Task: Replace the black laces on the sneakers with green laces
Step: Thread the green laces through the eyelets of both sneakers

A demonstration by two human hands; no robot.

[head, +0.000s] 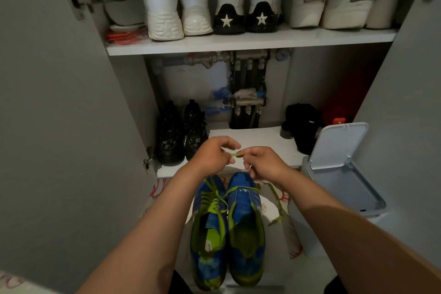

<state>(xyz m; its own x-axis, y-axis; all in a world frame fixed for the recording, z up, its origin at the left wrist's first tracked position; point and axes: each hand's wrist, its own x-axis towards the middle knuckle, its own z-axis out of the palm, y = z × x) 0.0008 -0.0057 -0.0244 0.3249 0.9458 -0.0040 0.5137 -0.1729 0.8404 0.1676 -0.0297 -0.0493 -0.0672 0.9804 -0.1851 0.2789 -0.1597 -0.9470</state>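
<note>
Reaching forward with extended forearms, pinching a green lace [237, 155] end between curled left hand [212, 153] and right hand [265, 162], just above the toes of blue sneakers [241, 196].

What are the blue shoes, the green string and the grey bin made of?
The blue sneakers look synthetic, slightly shiny. The green lace seems flat woven fabric; it droops limply. The grey bin is likely smooth matte plastic, judging by its moulded lid.
</note>
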